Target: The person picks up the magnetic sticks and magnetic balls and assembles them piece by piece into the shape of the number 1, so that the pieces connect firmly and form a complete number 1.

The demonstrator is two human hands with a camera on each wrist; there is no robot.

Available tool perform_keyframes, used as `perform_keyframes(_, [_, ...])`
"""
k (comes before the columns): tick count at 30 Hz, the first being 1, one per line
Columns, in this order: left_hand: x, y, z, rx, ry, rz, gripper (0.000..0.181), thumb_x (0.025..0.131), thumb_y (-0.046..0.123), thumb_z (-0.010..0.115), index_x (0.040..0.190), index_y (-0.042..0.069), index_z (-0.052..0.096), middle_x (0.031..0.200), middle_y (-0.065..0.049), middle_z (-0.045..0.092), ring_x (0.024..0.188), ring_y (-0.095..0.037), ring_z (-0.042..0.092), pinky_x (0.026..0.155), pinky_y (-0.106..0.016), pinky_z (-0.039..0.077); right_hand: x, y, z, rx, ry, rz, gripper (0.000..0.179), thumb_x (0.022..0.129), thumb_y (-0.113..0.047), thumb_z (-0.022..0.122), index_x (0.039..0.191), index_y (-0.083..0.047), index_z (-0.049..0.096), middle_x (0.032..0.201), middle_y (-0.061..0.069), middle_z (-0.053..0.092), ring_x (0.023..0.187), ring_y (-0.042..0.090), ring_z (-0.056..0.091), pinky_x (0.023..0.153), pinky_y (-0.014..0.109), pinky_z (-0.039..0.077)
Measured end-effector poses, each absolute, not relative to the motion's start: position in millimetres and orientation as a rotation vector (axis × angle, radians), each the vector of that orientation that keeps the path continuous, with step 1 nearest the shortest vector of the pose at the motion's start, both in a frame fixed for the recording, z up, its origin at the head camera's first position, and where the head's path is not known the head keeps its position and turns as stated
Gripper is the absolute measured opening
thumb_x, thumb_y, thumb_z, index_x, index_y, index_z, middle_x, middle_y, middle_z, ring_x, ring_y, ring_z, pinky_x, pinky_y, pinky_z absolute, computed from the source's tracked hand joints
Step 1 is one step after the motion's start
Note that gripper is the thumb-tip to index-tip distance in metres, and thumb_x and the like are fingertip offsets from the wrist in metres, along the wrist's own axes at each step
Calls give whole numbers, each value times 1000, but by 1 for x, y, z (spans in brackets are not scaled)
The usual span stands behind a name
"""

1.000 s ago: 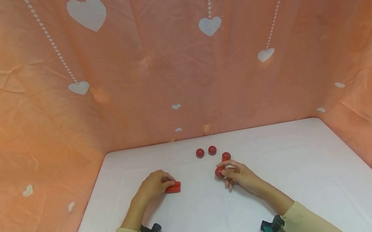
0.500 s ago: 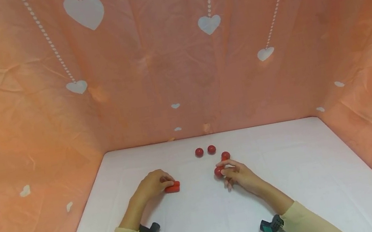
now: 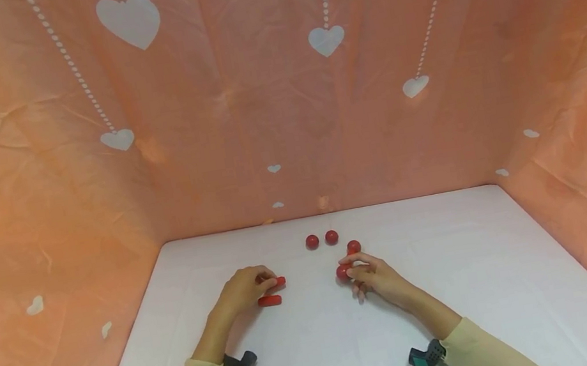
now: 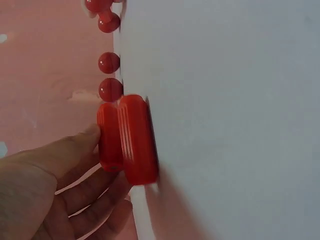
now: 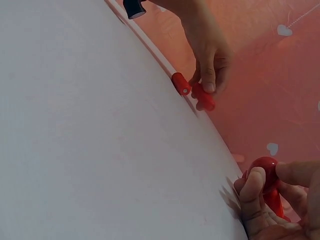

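In the head view, my left hand (image 3: 245, 289) pinches a short red rod (image 3: 281, 281) between thumb and fingers, just above the table. A second red rod (image 3: 270, 301) lies on the tabletop close by; its ridged side shows in the left wrist view. To the right, my right hand (image 3: 377, 276) holds a glossy red ball (image 5: 265, 171) between thumb and finger. A red rod piece (image 5: 273, 201) shows beneath that ball, partly hidden by the fingers. Another red ball (image 3: 353, 247) sits at the far end of this piece and appears joined to it.
Two loose red balls, one on the left (image 3: 312, 242) and one on the right (image 3: 332, 237), rest farther back on the white table (image 3: 322, 353). An orange curtain (image 3: 273, 128) with pale hearts surrounds the table's back and sides.
My left hand has lifted one red rod away from the other, moving it slightly back and right. The right hand keeps its hold on the red ball. The head view has shifted slightly.
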State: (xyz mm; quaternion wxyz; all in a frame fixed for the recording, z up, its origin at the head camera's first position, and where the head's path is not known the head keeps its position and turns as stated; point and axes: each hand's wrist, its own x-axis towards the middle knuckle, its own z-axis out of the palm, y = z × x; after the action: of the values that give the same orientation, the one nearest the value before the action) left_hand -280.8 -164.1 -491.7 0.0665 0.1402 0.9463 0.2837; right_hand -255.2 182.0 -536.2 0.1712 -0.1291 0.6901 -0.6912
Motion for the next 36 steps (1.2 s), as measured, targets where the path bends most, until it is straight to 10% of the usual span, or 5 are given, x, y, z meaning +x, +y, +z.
perform_keyframes(27, [-274, -128, -493, 645, 2520, 1317, 27, 102, 17, 75, 128, 10, 75, 112, -7, 77, 92, -20, 68, 70, -33, 59, -256, 181, -539, -360, 1965, -1967, 45, 110, -16, 62, 149, 4, 50, 92, 11, 67, 70, 16, 66, 70, 26, 61])
perform_keyframes(36, [-267, -117, -491, 660, 2509, 1312, 29, 102, 12, 73, 131, 8, 74, 119, -9, 76, 103, -23, 71, 90, -40, 61, -254, 182, -538, -346, 1948, -1977, 45, 110, -15, 62, 150, 2, 50, 88, 8, 69, 70, 15, 66, 70, 26, 61])
